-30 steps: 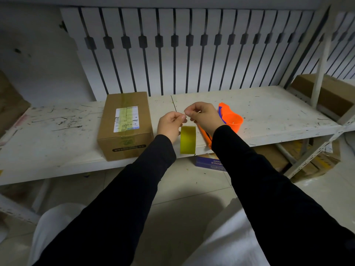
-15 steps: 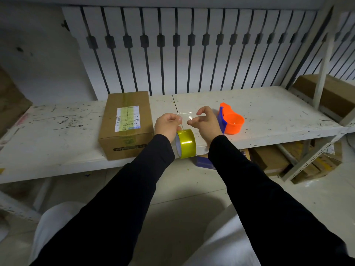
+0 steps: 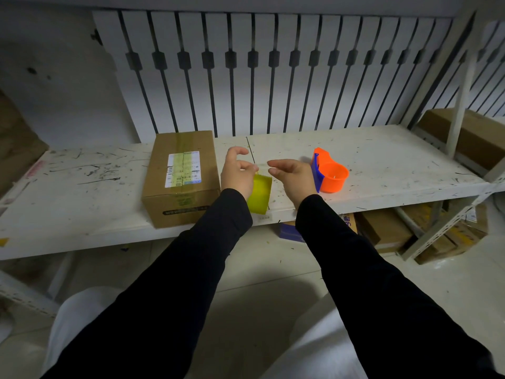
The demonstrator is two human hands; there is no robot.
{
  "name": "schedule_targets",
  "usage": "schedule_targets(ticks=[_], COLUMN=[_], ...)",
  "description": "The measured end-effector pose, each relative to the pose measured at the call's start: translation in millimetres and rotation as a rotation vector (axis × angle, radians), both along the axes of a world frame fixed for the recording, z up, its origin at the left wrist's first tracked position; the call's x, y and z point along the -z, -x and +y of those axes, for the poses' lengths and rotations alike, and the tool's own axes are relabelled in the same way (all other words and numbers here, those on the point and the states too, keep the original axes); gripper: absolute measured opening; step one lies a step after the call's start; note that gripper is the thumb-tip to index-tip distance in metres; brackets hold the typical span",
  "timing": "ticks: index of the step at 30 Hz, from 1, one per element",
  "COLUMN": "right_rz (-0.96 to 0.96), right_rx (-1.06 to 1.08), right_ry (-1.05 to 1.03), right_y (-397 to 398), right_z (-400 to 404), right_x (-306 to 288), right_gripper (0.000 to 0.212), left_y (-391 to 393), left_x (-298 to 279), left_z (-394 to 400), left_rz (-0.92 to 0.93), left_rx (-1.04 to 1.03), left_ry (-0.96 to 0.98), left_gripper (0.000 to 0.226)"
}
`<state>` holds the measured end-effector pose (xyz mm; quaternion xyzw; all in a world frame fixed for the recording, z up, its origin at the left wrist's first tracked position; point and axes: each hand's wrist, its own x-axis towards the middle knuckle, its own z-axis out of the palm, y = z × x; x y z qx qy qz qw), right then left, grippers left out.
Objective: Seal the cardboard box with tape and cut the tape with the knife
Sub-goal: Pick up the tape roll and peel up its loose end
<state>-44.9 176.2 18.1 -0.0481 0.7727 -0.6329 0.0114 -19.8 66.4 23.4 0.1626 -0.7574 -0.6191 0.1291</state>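
A brown cardboard box [image 3: 181,176] with a white label and a strip of yellowish tape along its top stands on the white shelf [image 3: 382,165]. Just right of the box, my left hand [image 3: 236,173] grips a yellow tape roll [image 3: 259,196] that hangs below its fingers over the shelf's front edge. My right hand [image 3: 292,175] points left, its fingertips pinched on the tape's free end a short gap from the left hand. An orange cutter with a blue blade part [image 3: 328,175] lies on the shelf right of my right hand, untouched.
The shelf top is scratched and backed by a white slatted panel [image 3: 246,77]. More cardboard boxes sit on the right-hand rack [image 3: 470,132] and on the floor under the shelf [image 3: 382,231]. A shelf post [image 3: 461,86] rises at the right.
Both hands moved forward over the shelf with the roll. The right hand left the orange cutter, which now lies on the shelf. The fingers spread out from their tight pinch.
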Motion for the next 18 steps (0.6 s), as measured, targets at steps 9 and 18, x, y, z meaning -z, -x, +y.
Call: schedule_targets(ticks=[9, 18], right_rz=[0.000, 0.035], right_rx=[0.006, 0.021], right_ry=[-0.042, -0.102], right_y=[-0.7, -1.9], right_z=[2.5, -0.7], right_x=[4.1, 2.7], right_gripper=[0.028, 0.017], left_y=[-0.4, -4.2], left_x=[6.4, 5.0], left_z=[-1.3, -3.6], left_rz=[-0.011, -0.018], left_rx=[0.024, 0.015], left_ry=[0.067, 0.124], left_gripper=[0.021, 0.023])
